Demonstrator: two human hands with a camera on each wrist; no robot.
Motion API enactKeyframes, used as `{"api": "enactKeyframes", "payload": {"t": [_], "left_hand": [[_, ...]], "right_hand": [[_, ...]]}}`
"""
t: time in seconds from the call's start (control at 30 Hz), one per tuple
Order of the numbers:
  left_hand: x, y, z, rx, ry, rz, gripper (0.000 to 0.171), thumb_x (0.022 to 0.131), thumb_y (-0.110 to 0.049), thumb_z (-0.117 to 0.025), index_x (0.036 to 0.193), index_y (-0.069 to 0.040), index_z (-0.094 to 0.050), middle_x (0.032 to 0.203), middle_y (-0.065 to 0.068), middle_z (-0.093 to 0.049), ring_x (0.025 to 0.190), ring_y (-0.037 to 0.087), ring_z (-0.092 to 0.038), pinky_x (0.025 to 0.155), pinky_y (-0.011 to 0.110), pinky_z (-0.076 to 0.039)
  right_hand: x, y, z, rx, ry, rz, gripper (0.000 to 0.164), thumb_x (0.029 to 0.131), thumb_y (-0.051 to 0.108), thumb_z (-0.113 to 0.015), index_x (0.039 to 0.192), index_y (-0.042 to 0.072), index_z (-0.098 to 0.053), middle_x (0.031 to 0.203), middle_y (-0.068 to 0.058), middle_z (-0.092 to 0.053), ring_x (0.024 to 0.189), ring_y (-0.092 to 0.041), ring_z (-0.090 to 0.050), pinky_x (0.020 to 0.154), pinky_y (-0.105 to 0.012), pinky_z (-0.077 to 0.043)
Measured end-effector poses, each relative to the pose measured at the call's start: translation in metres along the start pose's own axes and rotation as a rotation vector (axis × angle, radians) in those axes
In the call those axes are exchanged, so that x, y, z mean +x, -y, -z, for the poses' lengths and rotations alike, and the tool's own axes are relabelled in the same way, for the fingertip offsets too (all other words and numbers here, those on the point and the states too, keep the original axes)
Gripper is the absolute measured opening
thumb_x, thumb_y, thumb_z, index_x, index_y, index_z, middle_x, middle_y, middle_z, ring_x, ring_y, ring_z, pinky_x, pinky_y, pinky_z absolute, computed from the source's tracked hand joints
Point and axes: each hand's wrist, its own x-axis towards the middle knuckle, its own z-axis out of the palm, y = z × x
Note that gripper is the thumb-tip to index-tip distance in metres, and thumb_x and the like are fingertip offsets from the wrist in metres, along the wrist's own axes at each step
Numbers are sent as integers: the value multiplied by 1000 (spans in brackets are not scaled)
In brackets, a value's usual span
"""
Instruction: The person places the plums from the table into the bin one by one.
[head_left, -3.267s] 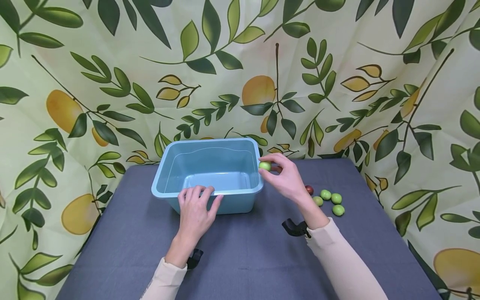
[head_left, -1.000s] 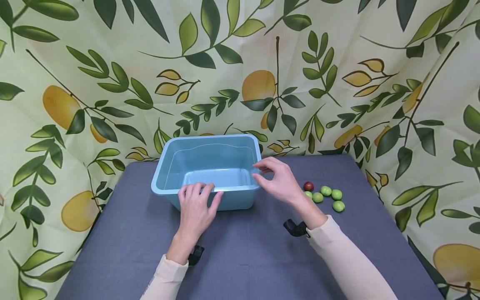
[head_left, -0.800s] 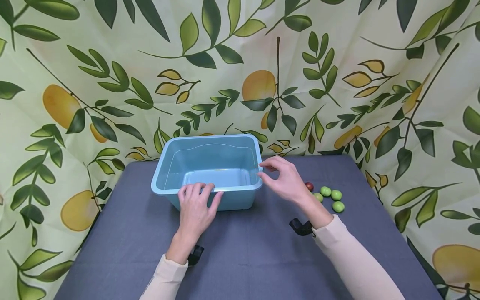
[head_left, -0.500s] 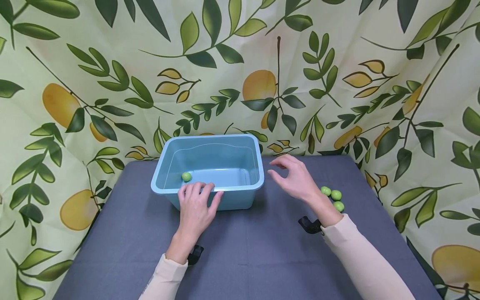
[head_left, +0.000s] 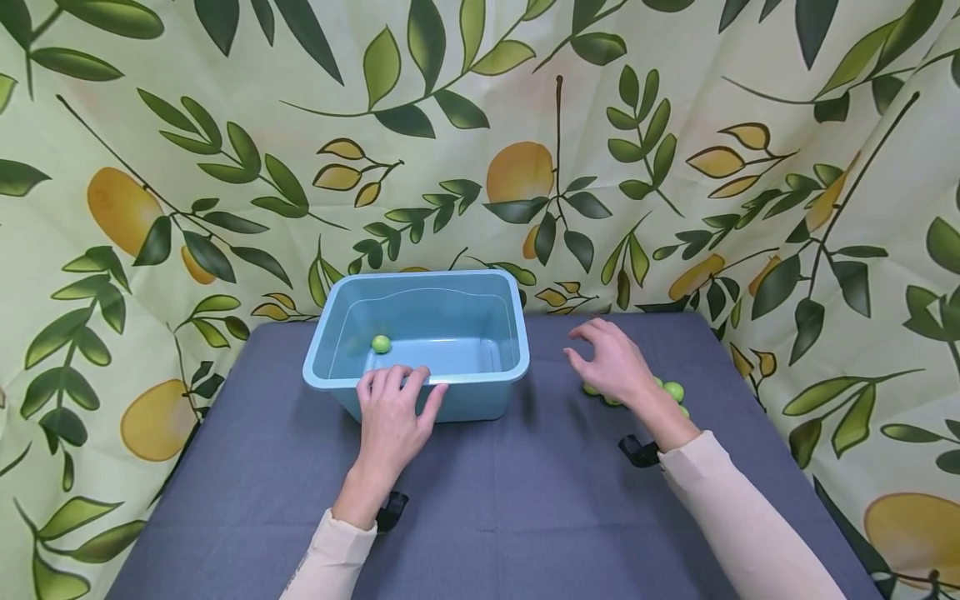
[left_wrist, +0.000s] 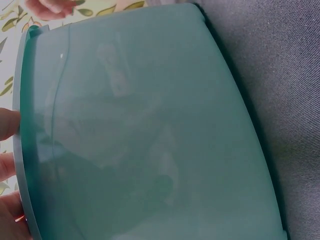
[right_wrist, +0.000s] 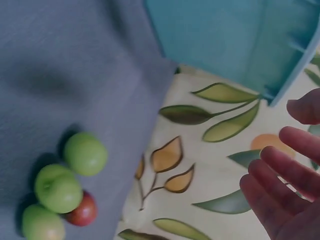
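Observation:
A light blue plastic basin (head_left: pixel 420 399) stands at the table's back left of centre. Inside, toward its left end, lies one green plum (head_left: pixel 381 344). My left hand (head_left: pixel 393 425) holds the basin's front rim, fingers bent over the edge; in the left wrist view its fingertips (left_wrist: pixel 9 167) meet the rim. To the basin's right, my right hand (head_left: pixel 611 362) hovers with nothing in it, fingers spread and slightly bent. Beneath and beside it lie several green plums (head_left: pixel 673 391), partly hidden by hand and wrist. The right wrist view also shows a dark red plum (right_wrist: pixel 82 210) among them.
Grey-blue cloth covers the table (head_left: pixel 487 517). A fabric backdrop (head_left: pixel 450 167) printed with leaves and orange fruit hangs right behind and at both sides. Black camera mounts (head_left: pixel 639 451) sit at both wrists.
My right hand has let go of the green plum at the basin's right rim and moved right, over the loose plums. That plum now lies inside the basin. My left hand stays put.

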Motion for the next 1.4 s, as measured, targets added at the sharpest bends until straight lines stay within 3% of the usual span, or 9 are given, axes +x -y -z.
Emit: {"api": "enactKeyframes", "payload": {"t": [0.17, 0.7, 1.0, 1.4], "left_hand": [[0, 0, 0, 0, -7, -1, 29, 91, -32, -74, 105, -7, -72, 96, 14, -64, 91, 37, -55, 94, 60, -35], [0, -1, 0, -2, 14, 1, 34, 99, -40, -60, 106, -9, -71, 97, 13, -63, 92, 35, -55, 94, 58, -34], [0, 0, 0, -1, 12, 2, 33, 99, -39, -60, 107, -8, -71, 98, 13, -63, 92, 35, -55, 95, 58, -33], [1, -1, 1, 3, 8, 3, 32, 97, -37, -64, 107, -7, -72, 98, 14, -64, 92, 36, -55, 95, 59, -34]], "right_hand": [[-3, -13, -6, -59, 54, -23, 30, 95, 22, -67, 116, 1, -71, 119, -17, -64, 113, -38, -58, 88, -56, -50], [-14, -46, -37, -179, 151, -41, 28, 94, 19, -68, 115, 1, -71, 115, -19, -64, 109, -40, -60, 81, -57, -53], [-24, -57, -52, -170, 182, -97, 33, 93, 22, -69, 119, 1, -70, 112, -17, -64, 107, -40, -61, 78, -55, -54], [-24, -61, -59, -144, 185, -104, 30, 93, 18, -70, 116, 0, -71, 116, -20, -63, 110, -42, -57, 84, -57, -51]]}}
